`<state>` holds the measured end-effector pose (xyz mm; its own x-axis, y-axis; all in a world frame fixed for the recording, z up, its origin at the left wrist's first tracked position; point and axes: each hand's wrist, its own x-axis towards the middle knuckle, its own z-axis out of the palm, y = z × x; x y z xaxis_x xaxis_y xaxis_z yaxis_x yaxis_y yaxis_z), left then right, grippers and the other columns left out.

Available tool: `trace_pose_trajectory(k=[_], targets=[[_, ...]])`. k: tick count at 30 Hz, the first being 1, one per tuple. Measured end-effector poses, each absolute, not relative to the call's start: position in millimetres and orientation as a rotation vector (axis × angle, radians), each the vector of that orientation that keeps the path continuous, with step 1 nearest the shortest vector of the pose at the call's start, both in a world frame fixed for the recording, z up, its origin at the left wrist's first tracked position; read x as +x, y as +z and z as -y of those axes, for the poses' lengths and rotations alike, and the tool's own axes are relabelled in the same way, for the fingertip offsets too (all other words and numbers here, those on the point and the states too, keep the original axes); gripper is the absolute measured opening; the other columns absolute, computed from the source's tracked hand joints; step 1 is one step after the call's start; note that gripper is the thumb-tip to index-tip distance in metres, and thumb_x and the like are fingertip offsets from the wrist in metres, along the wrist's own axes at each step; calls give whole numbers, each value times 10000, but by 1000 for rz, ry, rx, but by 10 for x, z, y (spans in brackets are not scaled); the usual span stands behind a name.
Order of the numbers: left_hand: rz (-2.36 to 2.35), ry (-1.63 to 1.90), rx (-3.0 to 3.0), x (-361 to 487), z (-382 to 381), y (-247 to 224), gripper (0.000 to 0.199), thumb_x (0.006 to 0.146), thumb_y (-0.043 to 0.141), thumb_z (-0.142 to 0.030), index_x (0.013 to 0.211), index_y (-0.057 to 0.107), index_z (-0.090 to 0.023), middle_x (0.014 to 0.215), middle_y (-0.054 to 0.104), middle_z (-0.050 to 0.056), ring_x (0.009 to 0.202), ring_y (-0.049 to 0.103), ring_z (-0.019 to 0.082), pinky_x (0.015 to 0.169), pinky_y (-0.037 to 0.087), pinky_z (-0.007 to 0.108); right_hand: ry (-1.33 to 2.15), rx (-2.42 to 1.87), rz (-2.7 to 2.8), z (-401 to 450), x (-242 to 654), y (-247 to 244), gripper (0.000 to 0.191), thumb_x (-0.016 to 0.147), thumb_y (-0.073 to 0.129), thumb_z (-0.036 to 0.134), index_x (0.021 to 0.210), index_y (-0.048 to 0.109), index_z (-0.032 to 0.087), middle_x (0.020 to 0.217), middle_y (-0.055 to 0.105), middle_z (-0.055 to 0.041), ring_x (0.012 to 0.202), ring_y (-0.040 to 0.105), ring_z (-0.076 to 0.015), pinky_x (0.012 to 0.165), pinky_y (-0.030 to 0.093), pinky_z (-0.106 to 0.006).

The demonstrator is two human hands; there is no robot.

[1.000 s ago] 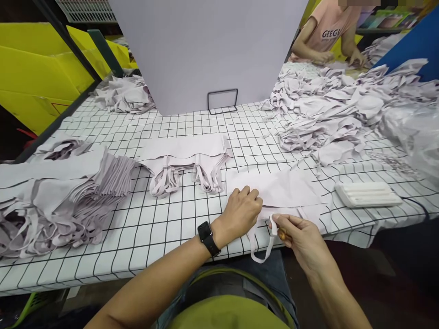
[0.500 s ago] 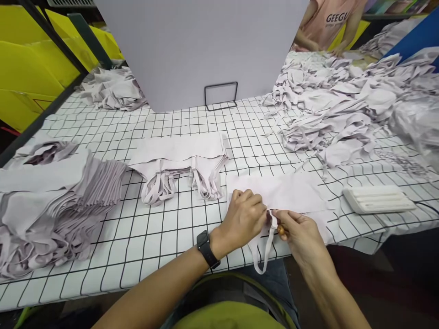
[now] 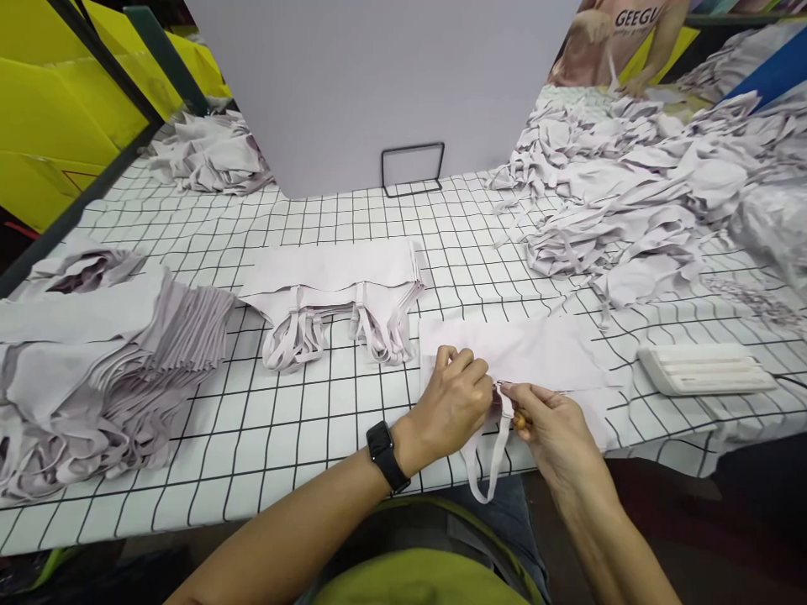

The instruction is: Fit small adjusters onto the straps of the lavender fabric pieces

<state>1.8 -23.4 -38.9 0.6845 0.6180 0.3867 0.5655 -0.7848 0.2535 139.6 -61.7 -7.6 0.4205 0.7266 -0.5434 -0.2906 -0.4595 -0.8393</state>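
A pale pink strappy top (image 3: 535,349) lies flat at the table's front edge, its looped strap (image 3: 484,483) hanging over the edge. My left hand (image 3: 459,391), a black watch at its wrist, is closed on the fabric where the strap joins. Close beside it, my right hand (image 3: 555,424) pinches near the strap's upper end. Tucked in its fingers is a small tool with a rounded orange-brown handle (image 3: 519,420); a thin dark tip shows near the strap, the rest being hidden.
Folded tops (image 3: 334,265) are stacked left of my hands, with a taller stack (image 3: 81,370) further left. Loose garments (image 3: 656,193) heap at the right, behind a white slotted device (image 3: 706,370). A grey panel (image 3: 384,84) stands behind. A co-worker (image 3: 624,42) handles fabric at the far right.
The view has shifted slightly. Both my hands stay at the same spot on the top, with barely any movement. The co-worker's one hand has risen, lifting a pale strip.
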Motion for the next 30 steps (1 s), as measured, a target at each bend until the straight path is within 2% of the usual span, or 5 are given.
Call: trace_pose_trajectory(k=[5, 17, 25, 30], targets=[[-951, 675, 2815, 6, 223, -362, 273, 995, 461, -105, 763, 600, -140, 825, 605, 64, 848, 508, 218, 820, 367, 400, 1268, -1670, 509, 624, 1429, -77, 285, 482, 885, 305, 466, 640, 159, 425, 465, 40, 394, 382, -67, 348, 255, -201], [-937, 747, 2798, 15, 234, -395, 297, 987, 452, -74, 733, 589, -143, 780, 595, 56, 797, 512, 198, 841, 403, 358, 1242, -1687, 449, 626, 1343, -56, 372, 443, 896, 368, 453, 574, 181, 399, 407, 66, 363, 332, -50, 318, 226, -190], [-943, 704, 2770, -8, 230, -359, 283, 986, 456, -84, 745, 591, -144, 795, 599, 62, 820, 527, 205, 847, 405, 360, 1223, -1668, 575, 670, 1327, -35, 338, 530, 874, 344, 470, 585, 179, 406, 446, 53, 356, 360, -59, 327, 252, -196], [-943, 665, 2696, -24, 223, -358, 257, 1001, 458, -111, 787, 594, -153, 846, 621, 64, 859, 532, 208, 863, 398, 370, 1280, -1675, 593, 645, 1342, -18, 391, 497, 880, 394, 430, 555, 188, 374, 414, 54, 345, 331, -54, 315, 229, -194]])
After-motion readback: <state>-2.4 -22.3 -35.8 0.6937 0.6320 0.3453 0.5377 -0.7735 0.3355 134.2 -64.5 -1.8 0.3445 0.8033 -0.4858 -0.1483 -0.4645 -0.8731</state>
